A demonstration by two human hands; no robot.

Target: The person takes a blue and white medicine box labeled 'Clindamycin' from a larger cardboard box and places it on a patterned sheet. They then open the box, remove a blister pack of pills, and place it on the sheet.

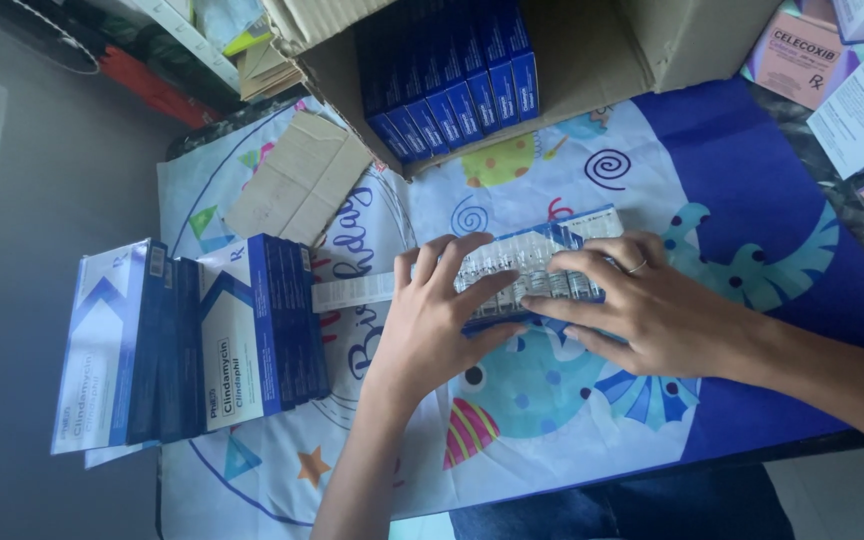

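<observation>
A clear ribbed plastic blister tray point(522, 275) is pressed flat mid-counter, on top of an open blue carton point(592, 222). Left hand point(430, 318) is laid on it with fingers spread; right hand point(642, 305) is laid flat, fingertips on the tray edge. Neither is closed around it. The counter point(752, 180) is covered by a glossy printed sheet. Stacked rigid blue-white boxes point(202, 340) overhang the left edge. A corrugated cardboard box point(592, 50) is just behind; free room is seen at right.

A pharmacy stockroom or makeshift packing spot: blue-and-white medicine boxes point(202, 340) stacked at 9 o'clock, an open cardboard carton point(592, 50) of the same boxes at 12, more drug packs point(852, 90) at 2, a party-print cloth point(572, 420) over the counter.
</observation>
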